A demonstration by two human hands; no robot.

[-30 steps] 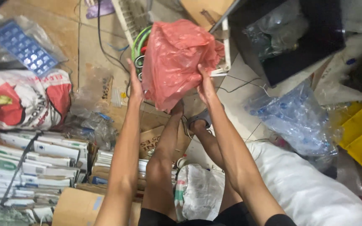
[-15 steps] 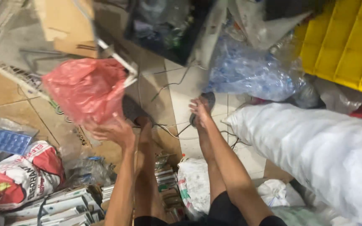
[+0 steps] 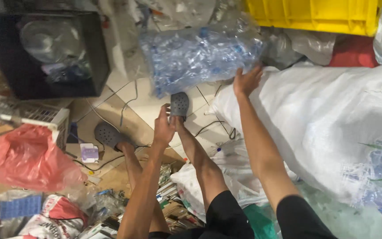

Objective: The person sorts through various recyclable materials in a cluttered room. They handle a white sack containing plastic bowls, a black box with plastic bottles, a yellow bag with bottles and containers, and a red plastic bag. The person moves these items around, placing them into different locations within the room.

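Sorting room for recyclable scrap, indoors, tiled floor. Evidence: clear bag of crushed plastic bottles; large white woven sack, stuffed full; yellow plastic crate; black bin holding clear plastic waste; red plastic bag, filled; white wire basket; stacked paper and cardboard at floor level; loose cables across the tiles. Goods piled by material, none shelved.

A red plastic bag lies left on the floor. A yellow crate sits top right, a black box top left
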